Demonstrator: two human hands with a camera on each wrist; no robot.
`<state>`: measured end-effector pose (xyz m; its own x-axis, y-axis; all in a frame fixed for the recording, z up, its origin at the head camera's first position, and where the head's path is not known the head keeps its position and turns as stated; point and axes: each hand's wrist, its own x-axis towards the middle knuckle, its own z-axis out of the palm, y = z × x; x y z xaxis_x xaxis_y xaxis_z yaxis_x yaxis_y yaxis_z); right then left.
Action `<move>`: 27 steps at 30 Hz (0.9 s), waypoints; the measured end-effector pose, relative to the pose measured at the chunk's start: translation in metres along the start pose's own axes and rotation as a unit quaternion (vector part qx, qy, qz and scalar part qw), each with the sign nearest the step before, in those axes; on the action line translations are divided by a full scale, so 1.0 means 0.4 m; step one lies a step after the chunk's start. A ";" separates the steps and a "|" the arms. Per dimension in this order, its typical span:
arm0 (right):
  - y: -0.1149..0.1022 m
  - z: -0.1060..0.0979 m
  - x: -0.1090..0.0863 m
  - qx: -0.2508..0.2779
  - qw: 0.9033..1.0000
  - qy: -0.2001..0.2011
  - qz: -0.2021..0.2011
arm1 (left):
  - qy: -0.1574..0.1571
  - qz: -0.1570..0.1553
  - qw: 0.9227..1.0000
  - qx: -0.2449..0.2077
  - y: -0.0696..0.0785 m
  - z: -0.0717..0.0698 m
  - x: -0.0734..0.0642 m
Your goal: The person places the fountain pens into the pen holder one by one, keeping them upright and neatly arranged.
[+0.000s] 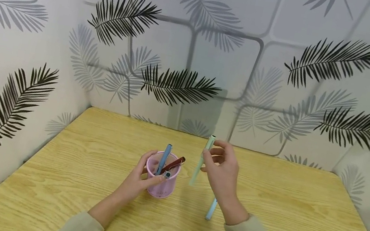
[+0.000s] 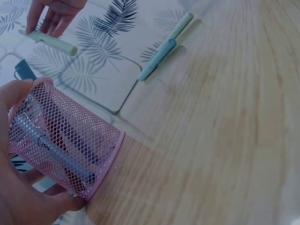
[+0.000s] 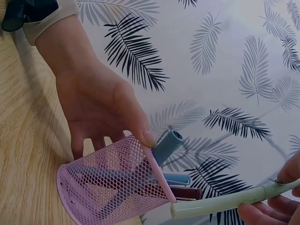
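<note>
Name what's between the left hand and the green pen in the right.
Head view: pink mesh cup with pens in it, then bare tabletop.

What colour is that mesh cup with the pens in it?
The mesh cup is pink, as the left wrist view shows best.

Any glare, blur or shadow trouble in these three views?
Head: bright glare on the tabletop at the bottom edge, soft shadow on the wall, lower end of the pale green pen looks smeared; left wrist: dim, bluish, steeply tilted; right wrist: shadow on the table at left, pink mesh cup fairly crisp.
</note>
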<state>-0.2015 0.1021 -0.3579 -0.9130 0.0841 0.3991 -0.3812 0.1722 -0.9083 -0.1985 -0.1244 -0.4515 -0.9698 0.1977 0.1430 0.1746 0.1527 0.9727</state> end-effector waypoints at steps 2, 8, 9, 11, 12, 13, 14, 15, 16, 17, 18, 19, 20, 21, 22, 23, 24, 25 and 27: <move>-0.009 0.010 0.000 0.014 1.000 0.001 -0.009 | -0.001 -0.004 1.000 0.000 0.006 0.001 -0.001; -0.063 0.040 -0.015 0.041 0.997 0.007 -0.061 | -0.009 -0.007 1.000 -0.002 0.062 0.003 -0.021; -0.069 0.045 -0.017 0.043 0.997 0.008 -0.068 | -0.009 -0.008 1.000 0.001 0.071 0.004 -0.024; -0.072 0.054 -0.018 0.047 0.996 0.008 -0.077 | -0.009 -0.013 1.000 0.004 0.081 0.005 -0.027; -0.072 0.058 -0.019 0.048 0.996 0.007 -0.081 | -0.010 -0.015 1.000 0.005 0.083 0.005 -0.027; -0.071 0.061 -0.019 0.049 0.995 0.005 -0.083 | -0.009 -0.016 1.000 0.004 0.085 0.006 -0.028; -0.069 0.064 -0.020 0.049 0.995 0.002 -0.083 | -0.010 -0.017 1.000 0.003 0.085 0.006 -0.028; -0.067 0.067 -0.020 0.049 0.995 -0.001 -0.082 | -0.010 -0.016 1.000 0.002 0.084 0.006 -0.027; -0.065 0.069 -0.022 0.047 0.996 -0.005 -0.079 | -0.010 -0.016 1.000 0.000 0.083 0.006 -0.026; -0.062 0.071 -0.024 0.043 0.996 -0.010 -0.075 | -0.010 -0.014 1.000 -0.001 0.082 0.007 -0.026; -0.060 0.073 -0.026 0.038 0.997 -0.016 -0.071 | -0.010 -0.014 1.000 -0.001 0.080 0.006 -0.025; -0.058 0.074 -0.029 0.033 0.997 -0.022 -0.067 | -0.010 -0.013 1.000 0.000 0.078 0.006 -0.025; -0.056 0.074 -0.031 0.028 0.997 -0.029 -0.061 | -0.010 -0.013 1.000 -0.001 0.076 0.006 -0.024; -0.054 0.074 -0.033 0.024 0.998 -0.035 -0.055 | -0.010 -0.012 1.000 0.000 0.075 0.006 -0.024; -0.052 0.074 -0.034 0.019 0.998 -0.041 -0.049 | -0.010 -0.012 1.000 0.000 0.075 0.006 -0.023; -0.049 0.073 -0.036 0.015 0.998 -0.045 -0.043 | -0.010 -0.011 1.000 -0.001 0.074 0.006 -0.024; -0.046 0.073 -0.037 0.011 0.998 -0.049 -0.036 | -0.010 -0.011 1.000 -0.001 0.074 0.006 -0.024; -0.034 0.073 -0.035 0.010 0.998 -0.051 -0.031 | -0.010 -0.011 1.000 -0.002 0.074 0.007 -0.023; -0.006 0.074 -0.031 0.003 0.998 -0.053 -0.021 | -0.009 -0.010 1.000 -0.004 0.076 0.007 -0.024</move>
<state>-0.1937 0.0718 -0.3644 -0.9065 -0.0270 0.4213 -0.4196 0.1675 -0.8921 -0.1835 -0.1189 -0.4238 -0.9698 0.2124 0.1197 0.1533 0.1494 0.9768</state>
